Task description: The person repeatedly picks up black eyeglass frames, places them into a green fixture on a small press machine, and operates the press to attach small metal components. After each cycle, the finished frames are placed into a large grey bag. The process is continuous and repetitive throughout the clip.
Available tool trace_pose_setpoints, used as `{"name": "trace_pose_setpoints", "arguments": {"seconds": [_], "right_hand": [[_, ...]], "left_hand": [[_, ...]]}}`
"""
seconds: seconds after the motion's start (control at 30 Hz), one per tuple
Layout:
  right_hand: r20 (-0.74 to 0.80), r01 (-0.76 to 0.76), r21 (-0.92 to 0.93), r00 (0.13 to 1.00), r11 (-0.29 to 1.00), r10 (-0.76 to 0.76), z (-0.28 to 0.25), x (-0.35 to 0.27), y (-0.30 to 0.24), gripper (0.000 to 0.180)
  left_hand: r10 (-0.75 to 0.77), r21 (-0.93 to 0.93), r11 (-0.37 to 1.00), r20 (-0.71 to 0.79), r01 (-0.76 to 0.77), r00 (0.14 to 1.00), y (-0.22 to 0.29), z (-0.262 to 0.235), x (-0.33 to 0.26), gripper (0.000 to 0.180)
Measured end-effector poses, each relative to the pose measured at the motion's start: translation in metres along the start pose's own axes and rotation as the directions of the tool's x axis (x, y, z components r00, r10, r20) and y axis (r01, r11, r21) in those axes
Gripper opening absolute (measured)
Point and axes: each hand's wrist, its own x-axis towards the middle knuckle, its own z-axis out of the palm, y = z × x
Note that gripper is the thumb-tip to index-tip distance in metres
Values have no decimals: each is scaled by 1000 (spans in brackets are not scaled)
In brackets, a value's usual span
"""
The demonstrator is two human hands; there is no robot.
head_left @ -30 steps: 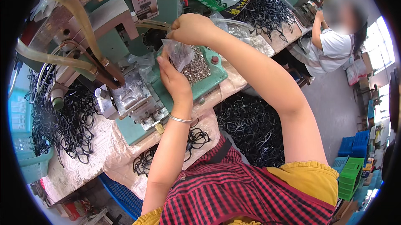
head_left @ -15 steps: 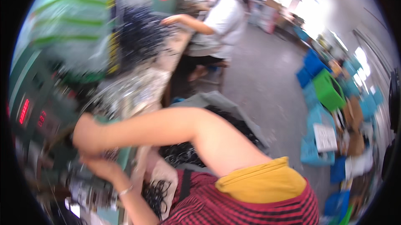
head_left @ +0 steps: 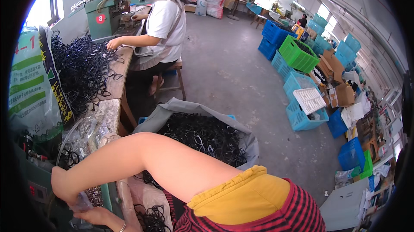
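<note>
My right hand (head_left: 64, 185), at the end of the arm with the yellow sleeve, is bent down at the left edge beside a green machine (head_left: 26, 178). Its fingers curl out of sight behind the wrist. Just below it my left hand (head_left: 95, 216), with a bracelet at the wrist, has its fingers drawn together close to the right hand. A small clear, shiny piece (head_left: 83, 202) shows between the two hands; what it is I cannot make out. Beside them lie many tiny metal parts (head_left: 95, 196) in a green tray. Black loop-shaped pieces (head_left: 151, 218) lie near my lap.
A grey-lined container (head_left: 254, 139) of dark frame-like pieces stands beyond my right arm. Dark pieces (head_left: 79, 66) heap on the bench (head_left: 105, 113) by a printed sack (head_left: 30, 81). A co-worker (head_left: 166, 25) sits at another machine. Blue and green crates (head_left: 297, 55) line the right side.
The view has swung to the right and become sharp, so the hands now appear lower and further left. Both hands stay close together. The co-worker's arm remains stretched toward the dark heap.
</note>
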Motion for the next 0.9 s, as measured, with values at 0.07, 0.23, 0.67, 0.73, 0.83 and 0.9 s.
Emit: {"name": "trace_pose_setpoints", "arguments": {"seconds": [0.07,0.23,0.67,0.73,0.83,0.9], "right_hand": [[71,8,-34,997,999,-5,3,12,3,31],[69,15,-124,998,992,-7,4,27,9,34],[-157,80,-56,984,995,-88,-31,-49,10,32],[-70,40,-4,997,999,-40,-37,-28,14,40],[-192,130,-70,971,989,-141,-40,-26,18,40],[-246,173,-115,949,978,-196,-37,-26,12,37]], "left_hand": [[-93,6,996,-96,94,991,-6,-1,4,69],[91,-45,995,63,-89,994,-5,5,-2,70],[96,-135,988,115,-81,989,-2,3,-25,54],[77,-223,974,128,-47,989,8,5,-25,64],[93,-206,977,141,-62,986,10,6,-24,73],[147,-166,979,165,-119,975,18,4,-27,71]]}}
